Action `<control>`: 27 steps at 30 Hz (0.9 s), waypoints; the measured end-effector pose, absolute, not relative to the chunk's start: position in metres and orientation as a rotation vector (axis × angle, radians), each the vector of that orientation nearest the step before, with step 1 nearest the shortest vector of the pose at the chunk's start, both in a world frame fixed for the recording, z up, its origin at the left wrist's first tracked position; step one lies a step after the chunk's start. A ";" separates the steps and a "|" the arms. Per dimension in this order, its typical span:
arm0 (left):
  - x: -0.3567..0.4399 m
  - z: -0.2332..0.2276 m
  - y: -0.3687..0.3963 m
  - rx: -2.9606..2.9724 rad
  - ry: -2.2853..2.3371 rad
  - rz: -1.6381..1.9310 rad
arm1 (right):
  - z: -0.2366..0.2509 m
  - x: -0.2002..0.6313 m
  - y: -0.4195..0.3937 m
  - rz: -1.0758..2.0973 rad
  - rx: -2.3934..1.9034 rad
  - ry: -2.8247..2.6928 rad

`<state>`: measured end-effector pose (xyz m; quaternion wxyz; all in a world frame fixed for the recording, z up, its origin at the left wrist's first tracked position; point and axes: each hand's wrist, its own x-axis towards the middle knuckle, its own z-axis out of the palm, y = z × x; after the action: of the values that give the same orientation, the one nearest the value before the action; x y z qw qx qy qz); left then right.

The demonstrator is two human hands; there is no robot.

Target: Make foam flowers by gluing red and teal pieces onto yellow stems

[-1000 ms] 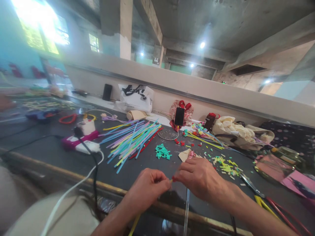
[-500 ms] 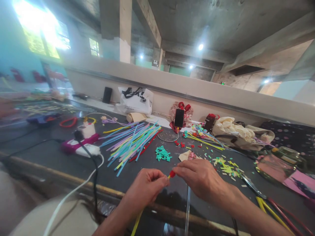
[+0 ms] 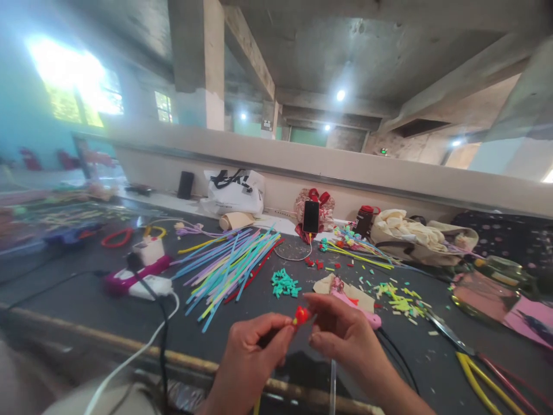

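Observation:
My left hand [image 3: 257, 351] is closed in a pinch on a yellow pipe cleaner, whose tip carries a small red piece [image 3: 302, 314]. The pipe cleaner's lower end [image 3: 257, 406] shows below that hand. My right hand [image 3: 349, 337] is just right of the red piece, thumb and fingers apart, holding nothing that I can see. Behind it a pink glue gun [image 3: 373, 319] lies partly hidden on a beige piece of card [image 3: 322, 285]. A heap of short teal pieces [image 3: 285, 283] lies beyond my hands.
Many coloured pipe cleaners [image 3: 228, 271] lie left of centre. Yellow cut bits [image 3: 400, 297] and scissors [image 3: 449, 334] are on the right. A power strip [image 3: 151, 286] with cables sits left. A phone [image 3: 310, 216] leans at the back; a glass jar [image 3: 492, 288] stands far right.
My right hand has moved off the red piece, and its fingers have spread. The red piece now shows more fully in my left pinch. The view has shifted slightly, and the glue gun shows more.

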<state>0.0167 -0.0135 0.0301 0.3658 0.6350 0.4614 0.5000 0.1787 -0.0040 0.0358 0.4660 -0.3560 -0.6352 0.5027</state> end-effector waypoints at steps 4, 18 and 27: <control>0.017 0.030 -0.015 1.732 1.154 1.318 | 0.049 0.173 -0.007 1.116 -0.744 -1.673; 0.019 0.028 -0.017 1.934 1.228 1.285 | 0.047 0.181 -0.001 0.923 -0.720 -1.858; 0.020 0.027 -0.016 1.906 1.237 1.245 | 0.046 0.177 0.000 0.846 -0.760 -1.867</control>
<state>0.0201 -0.0157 0.0271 0.2721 0.7080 0.4594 0.4624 0.1771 0.0000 0.0465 0.4597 -0.3086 -0.7586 0.3435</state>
